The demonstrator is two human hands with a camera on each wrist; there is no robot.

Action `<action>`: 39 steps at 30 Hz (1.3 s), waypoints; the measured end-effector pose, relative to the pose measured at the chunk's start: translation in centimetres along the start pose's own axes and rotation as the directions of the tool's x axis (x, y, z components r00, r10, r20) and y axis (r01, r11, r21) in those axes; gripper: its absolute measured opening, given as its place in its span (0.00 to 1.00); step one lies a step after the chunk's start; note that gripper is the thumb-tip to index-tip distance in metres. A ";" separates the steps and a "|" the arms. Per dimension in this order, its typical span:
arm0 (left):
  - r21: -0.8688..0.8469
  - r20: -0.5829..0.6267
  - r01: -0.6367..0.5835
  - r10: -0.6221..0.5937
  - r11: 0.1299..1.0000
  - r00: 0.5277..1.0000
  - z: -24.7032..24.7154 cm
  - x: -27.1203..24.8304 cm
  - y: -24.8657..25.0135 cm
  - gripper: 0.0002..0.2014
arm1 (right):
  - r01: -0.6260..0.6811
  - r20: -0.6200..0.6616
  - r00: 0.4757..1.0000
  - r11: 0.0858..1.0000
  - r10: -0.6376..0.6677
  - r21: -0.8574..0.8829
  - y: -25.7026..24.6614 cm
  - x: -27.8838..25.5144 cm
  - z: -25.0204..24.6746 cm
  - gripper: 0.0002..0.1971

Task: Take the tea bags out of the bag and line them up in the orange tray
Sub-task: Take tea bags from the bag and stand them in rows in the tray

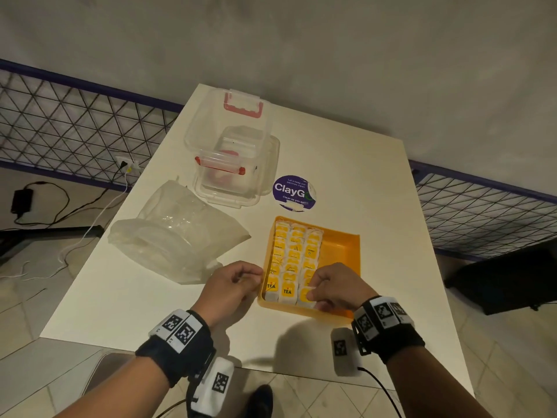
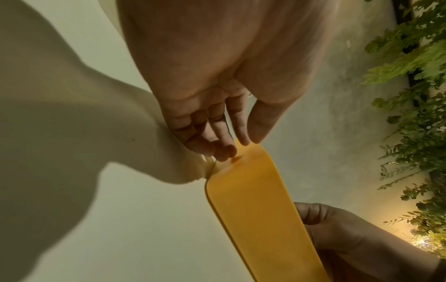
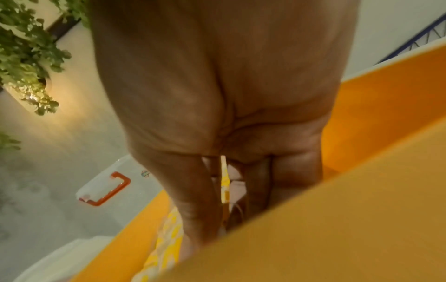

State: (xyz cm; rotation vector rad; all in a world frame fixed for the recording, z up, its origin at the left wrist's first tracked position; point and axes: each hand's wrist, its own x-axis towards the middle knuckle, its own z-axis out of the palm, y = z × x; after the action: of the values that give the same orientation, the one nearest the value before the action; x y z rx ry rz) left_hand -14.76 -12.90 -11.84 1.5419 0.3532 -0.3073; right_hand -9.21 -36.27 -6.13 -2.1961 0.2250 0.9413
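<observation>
The orange tray (image 1: 342,251) lies on the white table near its front and holds three rows of yellow-and-white tea bags (image 1: 294,257) along its left side. My right hand (image 1: 312,292) is down in the tray's near end and pinches a tea bag (image 1: 306,294) at the front of the third row. In the right wrist view that tea bag (image 3: 225,183) stands on edge between thumb and fingers (image 3: 193,200). My left hand (image 1: 258,274) is at the tray's left wall. Its thumb and index finger pinch the tray's rim (image 2: 253,209), and the other fingers (image 2: 217,150) curl against the wall.
A crumpled clear plastic bag (image 1: 177,236) lies left of the tray. Behind it stands an open clear container with red latches (image 1: 232,164), and a round purple sticker (image 1: 294,191) is behind the tray. The tray's right part is bare.
</observation>
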 end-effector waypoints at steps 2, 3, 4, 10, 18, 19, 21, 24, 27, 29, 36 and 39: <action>-0.007 -0.001 0.007 -0.007 1.000 1.000 0.0 -0.2 -0.1 0.08 | -0.031 -0.020 0.999 0.998 0.030 -0.051 0.3 0.6 0.5 0.08; -0.011 -0.001 0.008 -0.008 1.000 1.000 0.0 -0.4 -0.1 0.08 | -0.040 -0.043 0.998 0.996 0.036 -0.083 0.5 0.9 0.7 0.07; -0.021 0.000 0.011 -0.011 1.000 1.000 0.0 -0.5 -0.1 0.08 | -0.035 -0.074 0.997 0.992 0.026 -0.125 0.6 1.1 0.9 0.08; -0.092 -0.002 0.042 -0.042 0.995 0.999 -0.2 -0.8 0.0 0.08 | -0.009 -0.201 0.979 0.966 -0.045 -0.260 0.1 1.0 1.5 0.13; -0.144 0.026 0.075 -0.072 0.987 0.997 -0.2 -0.7 0.0 0.07 | -0.001 -0.220 0.973 0.959 -0.064 -0.284 -0.4 0.7 1.8 0.11; -0.128 0.027 0.073 -0.070 0.989 0.997 -0.3 -0.7 0.0 0.07 | 0.000 -0.221 0.973 0.955 -0.068 -0.296 -0.5 0.8 1.9 0.11; -0.105 0.024 0.067 -0.065 0.992 0.998 -0.3 -0.8 0.1 0.07 | 0.002 -0.222 0.972 0.949 -0.076 -0.317 -0.6 0.8 2.0 0.10; -0.098 0.024 0.066 -0.064 0.993 0.998 -0.4 -0.9 0.0 0.07 | 0.001 -0.220 0.972 0.941 -0.080 -0.339 -0.7 0.7 2.1 0.10; -0.114 0.029 0.063 -0.060 0.991 0.998 -0.6 -1.1 0.0 0.07 | -0.002 -0.215 0.974 0.942 -0.074 -0.336 -0.5 0.4 1.8 0.10; -0.129 0.027 0.050 -0.047 0.990 0.999 -0.8 -1.4 0.0 0.07 | -0.010 -0.234 0.970 0.943 -0.072 -0.332 -0.4 0.0 1.4 0.10; 0.030 0.137 -0.107 0.102 0.994 0.985 -3.7 -3.0 1.3 0.10 | 0.042 -0.368 0.915 0.944 -0.168 -0.327 -3.1 -1.0 1.1 0.11; -0.064 0.108 -0.199 0.205 0.978 0.973 -5.7 -4.5 3.7 0.11 | 0.232 -0.361 0.865 0.915 -0.349 -0.330 -6.1 -1.3 2.8 0.08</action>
State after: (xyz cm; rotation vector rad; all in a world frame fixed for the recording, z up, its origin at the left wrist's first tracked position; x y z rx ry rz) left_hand -17.47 -7.27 -6.61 1.4871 0.1125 -0.2231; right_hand -9.20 -30.10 -3.20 -2.5828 -0.0558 0.3411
